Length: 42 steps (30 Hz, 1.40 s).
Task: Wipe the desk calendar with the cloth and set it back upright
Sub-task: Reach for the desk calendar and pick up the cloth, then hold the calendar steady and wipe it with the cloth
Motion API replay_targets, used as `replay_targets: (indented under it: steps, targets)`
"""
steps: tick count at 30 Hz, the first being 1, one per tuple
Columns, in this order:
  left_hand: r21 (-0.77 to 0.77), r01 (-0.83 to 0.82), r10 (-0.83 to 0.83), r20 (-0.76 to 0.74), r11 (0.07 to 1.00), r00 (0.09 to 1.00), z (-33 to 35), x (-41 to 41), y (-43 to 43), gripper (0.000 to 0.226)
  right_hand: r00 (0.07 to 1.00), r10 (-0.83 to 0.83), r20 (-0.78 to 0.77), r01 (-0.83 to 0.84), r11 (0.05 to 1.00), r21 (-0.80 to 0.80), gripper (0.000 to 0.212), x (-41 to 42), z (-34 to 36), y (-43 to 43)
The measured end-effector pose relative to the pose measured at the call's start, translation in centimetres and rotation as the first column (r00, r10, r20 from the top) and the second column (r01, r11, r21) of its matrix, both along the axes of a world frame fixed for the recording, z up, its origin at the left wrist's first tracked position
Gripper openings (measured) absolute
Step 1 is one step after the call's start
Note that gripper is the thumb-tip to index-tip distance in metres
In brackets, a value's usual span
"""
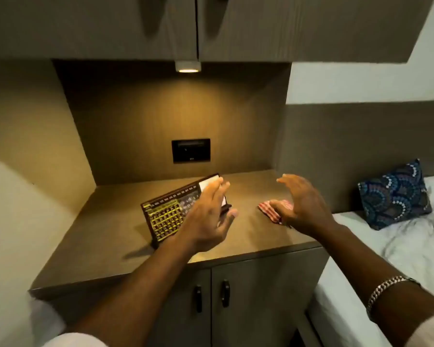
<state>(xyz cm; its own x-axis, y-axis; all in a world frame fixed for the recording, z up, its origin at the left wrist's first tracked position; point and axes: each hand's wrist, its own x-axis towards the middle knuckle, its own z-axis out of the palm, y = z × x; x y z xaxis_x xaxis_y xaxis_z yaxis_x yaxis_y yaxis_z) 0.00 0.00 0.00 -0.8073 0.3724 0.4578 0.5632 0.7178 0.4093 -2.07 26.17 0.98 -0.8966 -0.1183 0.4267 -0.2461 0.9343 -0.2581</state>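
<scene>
- Desk calendar [172, 214] stands on the tabletop [115, 249], left of centre, under the downlight. It leans back on its stand, dark frame, yellow date grid facing the camera.
- Cloth [271, 209], red-and-white striped, lies bunched on the tabletop to the right of the calendar, apart from it.
- Left hand [208, 219] is spread wide, fingers extended, in front of the calendar's right part. Whether the fingertips touch the frame cannot be told; nothing is gripped.
- Right hand [298, 204] is likewise spread and empty, palm turned inward, hovering above and just beside the cloth, hiding its right edge. No contact is evident.
- Step in hand, as judged: either the approach before the pick-up, or the release after the calendar is set back. The single view does not decide between them; motion blur on both hands gives no direction.
- If wiping is not yet done, the next move calls for the right hand to drop onto the cloth and gather it, and for the left hand to close on the calendar's top edge to steady or lift it.
- Risk, as judged: the calendar looks light and lightly propped, so a nudge from the left fingers could tip it flat.
</scene>
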Motion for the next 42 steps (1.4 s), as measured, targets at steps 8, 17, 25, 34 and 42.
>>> replay_targets:
  steps: [8,17,25,34,42]
  targets:
    - [-0.26,0.068,0.0,0.254,0.963,0.967,-11.8,-6.0,3.9,0.071,0.919,-0.041,0.391,-0.02,0.988,0.15,0.069,-9.2,-9.4,4.0]
    - [-0.508,0.035,0.102,0.239,0.86,0.966,-13.2,-7.0,4.6,0.077,0.976,0.021,0.218,-0.038,0.997,0.073,0.046,-10.2,-10.7,3.0]
    - [-0.508,0.252,-0.156,0.224,0.824,0.962,-7.6,-4.4,1.8,0.073,0.986,-0.031,0.162,0.023,0.998,0.051,0.042,-8.4,-10.6,1.5]
    - [-0.707,0.184,-0.226,0.035,0.683,0.973,4.7,-9.1,-10.6,0.083,0.986,-0.047,0.158,0.083,0.969,-0.231,0.042,-5.0,-9.8,0.0]
    - [-0.749,0.4,-0.312,0.267,0.528,0.912,3.5,-14.0,-15.6,0.098,0.993,-0.012,0.116,0.101,0.582,-0.807,0.038,-1.5,-8.4,-9.3]
